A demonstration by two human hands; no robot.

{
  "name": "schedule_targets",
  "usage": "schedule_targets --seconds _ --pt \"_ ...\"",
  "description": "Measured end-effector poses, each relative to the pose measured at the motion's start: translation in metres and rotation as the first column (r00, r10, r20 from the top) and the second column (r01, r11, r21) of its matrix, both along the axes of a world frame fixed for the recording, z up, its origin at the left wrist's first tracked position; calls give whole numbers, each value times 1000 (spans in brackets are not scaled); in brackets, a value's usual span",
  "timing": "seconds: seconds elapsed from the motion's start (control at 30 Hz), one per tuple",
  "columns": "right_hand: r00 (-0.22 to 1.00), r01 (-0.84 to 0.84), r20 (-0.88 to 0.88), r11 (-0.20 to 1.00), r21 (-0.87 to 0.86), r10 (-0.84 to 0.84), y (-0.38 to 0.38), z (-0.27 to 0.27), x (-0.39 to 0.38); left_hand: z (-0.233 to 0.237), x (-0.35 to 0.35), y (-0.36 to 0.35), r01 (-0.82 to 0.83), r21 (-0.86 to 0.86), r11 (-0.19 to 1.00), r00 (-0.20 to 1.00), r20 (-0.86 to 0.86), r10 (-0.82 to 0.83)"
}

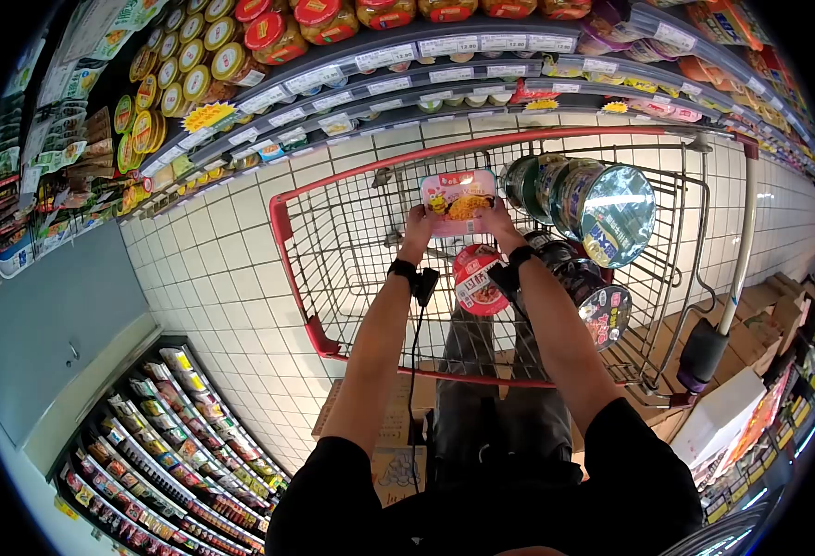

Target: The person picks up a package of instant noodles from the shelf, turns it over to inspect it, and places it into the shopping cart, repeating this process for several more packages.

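Note:
Both my hands grip a pink, flat pack of instant noodles, with a picture of noodles on its face. My left hand closes on its near left corner, and my right hand on the near right corner. The pack is over the red-rimmed shopping cart. Just below it in this view lies a red round instant noodle bowl, partly covered by my right wrist. Right of my hands, a row of large green-and-clear tubs lies in the cart, with black tubs nearer me.
Shelves of jars and packets run along the far side. A grey cabinet and a rack of packets stand at left. Cardboard boxes are at right. The cart handle is on the right, and a cable hangs from my left wrist.

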State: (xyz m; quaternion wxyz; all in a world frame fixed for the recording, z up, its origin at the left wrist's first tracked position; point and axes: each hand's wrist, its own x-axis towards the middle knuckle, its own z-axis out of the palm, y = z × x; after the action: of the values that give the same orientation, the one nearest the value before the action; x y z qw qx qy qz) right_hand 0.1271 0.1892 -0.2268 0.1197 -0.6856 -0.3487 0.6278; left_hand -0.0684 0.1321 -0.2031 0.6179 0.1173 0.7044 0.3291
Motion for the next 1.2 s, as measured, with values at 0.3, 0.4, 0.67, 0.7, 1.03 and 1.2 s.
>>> schedule_targets --seconds 0.3,0.4,0.67,0.7,1.03,1.2 --pt "999 -47 -22 998 -42 46 13 97 -18 36 14 -2 22 -79 997 986 -163 -35" --pt "996 6 -89 1000 -11 -7 4 90 -18 79 17 -9 -37 -56 998 996 -83 32" --pt "837 -37 -535 987 158 117 -25 299 23 238 31 -46 -76 119 990 976 211 49" --pt "838 28 -546 997 71 15 -51 325 39 289 41 -59 -97 141 985 977 203 67" --pt "504 316 -859 945 80 -96 -90 551 183 468 128 -51 -8 417 909 927 345 -150" --pt "387 466 -917 879 105 -95 -102 573 242 494 192 -49 19 520 854 909 347 -231"
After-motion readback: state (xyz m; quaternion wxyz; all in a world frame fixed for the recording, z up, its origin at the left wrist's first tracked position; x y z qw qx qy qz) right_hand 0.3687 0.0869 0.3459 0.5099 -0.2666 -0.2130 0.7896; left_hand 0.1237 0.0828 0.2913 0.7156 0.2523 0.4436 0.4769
